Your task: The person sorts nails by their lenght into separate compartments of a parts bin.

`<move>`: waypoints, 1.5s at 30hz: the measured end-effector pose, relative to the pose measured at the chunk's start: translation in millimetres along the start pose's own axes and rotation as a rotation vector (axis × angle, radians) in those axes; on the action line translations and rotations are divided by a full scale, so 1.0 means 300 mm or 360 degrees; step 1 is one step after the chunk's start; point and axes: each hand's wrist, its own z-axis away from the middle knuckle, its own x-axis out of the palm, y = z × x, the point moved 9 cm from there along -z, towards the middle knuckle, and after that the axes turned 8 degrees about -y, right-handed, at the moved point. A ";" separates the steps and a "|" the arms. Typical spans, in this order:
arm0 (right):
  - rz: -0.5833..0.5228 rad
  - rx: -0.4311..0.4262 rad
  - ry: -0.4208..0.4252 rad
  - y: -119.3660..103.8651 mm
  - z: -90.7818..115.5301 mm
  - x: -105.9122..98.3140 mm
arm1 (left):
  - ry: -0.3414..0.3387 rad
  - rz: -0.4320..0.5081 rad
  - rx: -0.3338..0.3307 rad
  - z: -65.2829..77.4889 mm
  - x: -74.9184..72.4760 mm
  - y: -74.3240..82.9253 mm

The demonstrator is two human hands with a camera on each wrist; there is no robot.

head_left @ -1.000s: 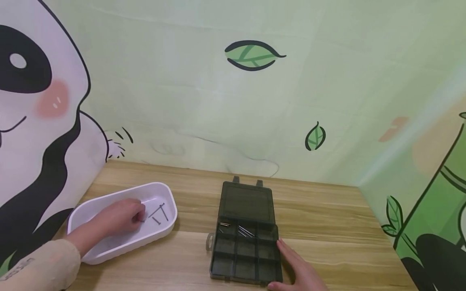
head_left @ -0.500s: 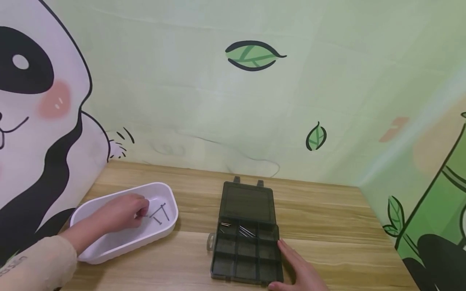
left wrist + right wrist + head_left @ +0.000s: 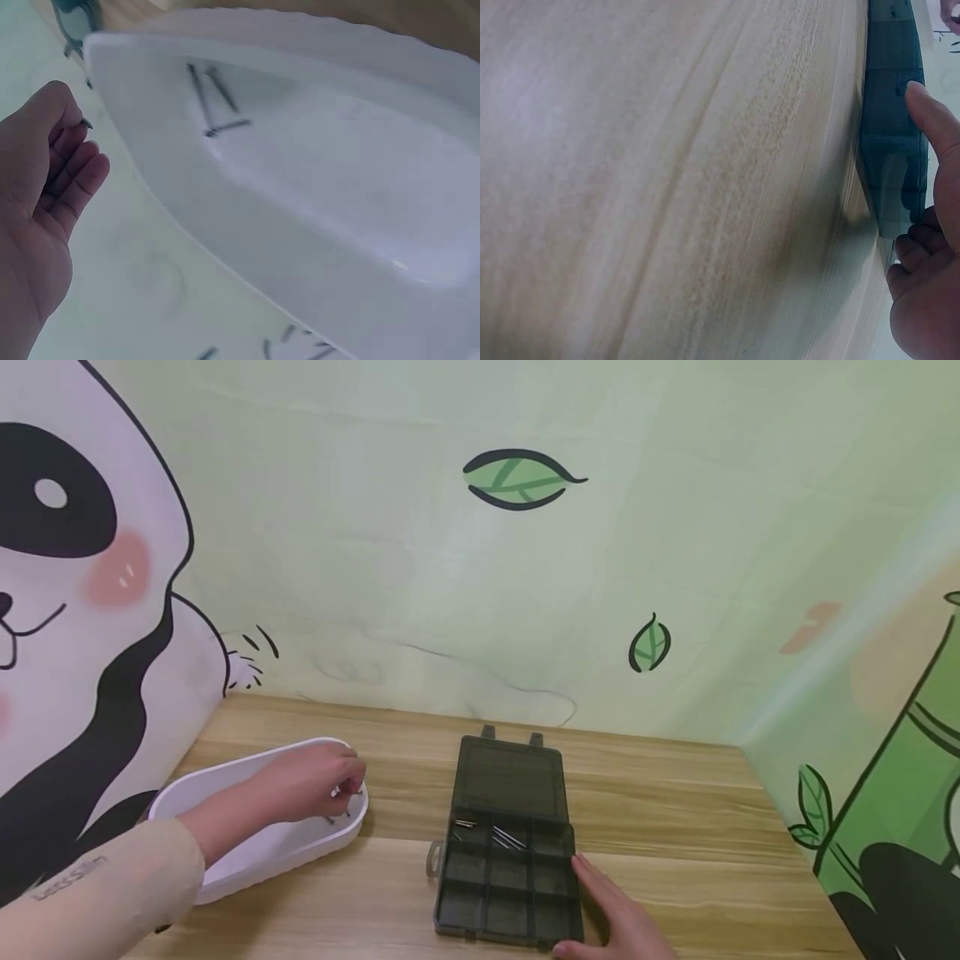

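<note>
My left hand (image 3: pixel 311 781) is over the right end of a white oblong tray (image 3: pixel 277 857). Between thumb and fingers it pinches a small dark screw (image 3: pixel 87 123), whose threaded tip pokes out. Three screws (image 3: pixel 199 97) lie on the tray floor, mostly hidden behind the hand in the head view. My right hand (image 3: pixel 618 914) rests against the right side and near right corner of a dark, see-through compartment box (image 3: pixel 555 881), fingers extended along it, thumb at the front edge. Several silver pins (image 3: pixel 508 837) lie in its back middle compartment, and copper-coloured ones (image 3: pixel 465 823) in the back left.
The box's lid (image 3: pixel 510 777) lies folded back toward the wall, two latches at its far edge. A loop handle (image 3: pixel 433 858) sticks out at the box's left side. A printed cloth wall (image 3: pixel 420 568) closes off the back of the wooden table (image 3: pixel 675 802).
My left hand has moved right and up, from the middle of the tray to its right end, with the screw pinched. My right hand and the box have stayed in place.
</note>
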 end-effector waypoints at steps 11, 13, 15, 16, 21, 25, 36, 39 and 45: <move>0.0016 -0.0013 0.0014 0.006 0.000 0.003 | -0.0029 -0.0036 0.0220 -0.185 0.012 0.165; 0.0006 -0.0003 0.0011 0.005 0.000 0.002 | 0.0008 -0.0056 0.0300 -0.213 0.020 0.197; -0.0012 0.0015 0.0003 0.006 -0.002 0.003 | 0.0029 -0.0075 0.0366 -0.239 0.032 0.225; -0.0017 0.0021 0.0000 0.008 -0.001 0.003 | 0.0030 -0.0080 0.0388 -0.252 0.040 0.237; -0.0008 0.0024 -0.0010 0.012 -0.004 0.007 | -0.0006 -0.0084 0.0430 -0.301 0.086 0.278; -0.0005 -0.0005 -0.0007 0.009 -0.005 0.006 | -0.0015 -0.0104 0.0442 -0.328 0.114 0.305; -0.0015 0.0024 0.0004 0.020 -0.003 0.008 | -0.0039 -0.0148 0.0459 -0.376 0.178 0.346; -0.0017 -0.0013 0.0018 0.012 -0.002 0.004 | -0.0049 -0.0157 0.0458 -0.385 0.191 0.349; -0.0032 -0.0050 0.0024 0.005 0.001 -0.001 | -0.0029 -0.0172 0.0478 -0.395 0.203 0.352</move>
